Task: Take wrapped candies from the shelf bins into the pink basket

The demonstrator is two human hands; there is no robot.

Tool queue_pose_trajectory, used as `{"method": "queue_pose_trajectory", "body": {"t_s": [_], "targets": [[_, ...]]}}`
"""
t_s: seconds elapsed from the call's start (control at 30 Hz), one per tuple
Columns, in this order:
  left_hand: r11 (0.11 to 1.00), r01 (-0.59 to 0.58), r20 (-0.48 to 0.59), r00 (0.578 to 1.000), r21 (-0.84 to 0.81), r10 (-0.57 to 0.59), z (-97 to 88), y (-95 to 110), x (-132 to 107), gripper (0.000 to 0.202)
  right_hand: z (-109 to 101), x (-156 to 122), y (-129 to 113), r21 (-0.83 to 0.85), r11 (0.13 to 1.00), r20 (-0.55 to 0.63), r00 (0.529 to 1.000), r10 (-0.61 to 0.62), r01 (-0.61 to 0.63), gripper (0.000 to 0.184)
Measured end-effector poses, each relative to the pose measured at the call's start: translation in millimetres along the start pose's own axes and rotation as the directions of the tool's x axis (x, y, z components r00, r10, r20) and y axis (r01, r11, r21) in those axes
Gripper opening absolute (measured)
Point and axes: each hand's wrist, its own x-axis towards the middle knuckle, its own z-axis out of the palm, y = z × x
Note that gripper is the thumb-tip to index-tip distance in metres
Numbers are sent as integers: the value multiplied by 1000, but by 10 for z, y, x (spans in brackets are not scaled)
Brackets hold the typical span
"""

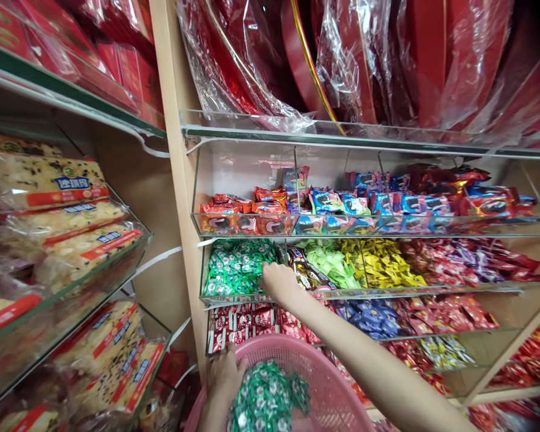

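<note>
My right hand (278, 282) reaches into a clear shelf bin of small green wrapped candies (236, 267), fingers curled down among them; what they grip is hidden. My left hand (224, 375) holds the rim of a pink plastic basket (324, 384) at the bottom of the view. A heap of the same green candies (265, 399) lies inside the basket.
The clear bins hold lime, yellow and red candies (387, 264), with blue and red biscuit packs (342, 204) above and red-white sweets (243, 324) below. Red boxes in plastic film (342, 60) fill the top shelf. Glass-fronted shelves of bagged cakes (63, 228) stand at left.
</note>
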Motion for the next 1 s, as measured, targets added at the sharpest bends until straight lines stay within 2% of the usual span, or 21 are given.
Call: {"method": "queue_pose_trajectory", "body": {"t_s": [0.2,0.53,0.67,0.77,0.87,0.93,1.0], "targets": [[1000,2,-17,1000,3,-2,7,-32,-3,49,107,185,-83,14,998,81,995,55,-56,26],[1000,3,-13,1000,15,-3,-22,-16,-15,53,95,91,-27,28,1000,72,997,10,-12,31],[1000,8,2,1000,12,-8,-21,-28,3,54,59,-48,15,102,994,-66,997,-39,46,21],[1000,12,3,1000,10,-12,-51,-26,-4,53,77,-267,39,288,931,-226,960,-163,226,13],[1000,10,-12,1000,6,-10,-71,-20,-25,52,251,-549,32,474,793,-273,920,-282,383,10],[1000,14,-13,1000,0,-14,-66,-18,-38,52,493,-716,34,551,732,-204,915,-347,401,8],[1000,25,-3,1000,-10,-25,-51,-19,-45,52,811,-836,73,579,736,-94,926,-366,349,7]]}}
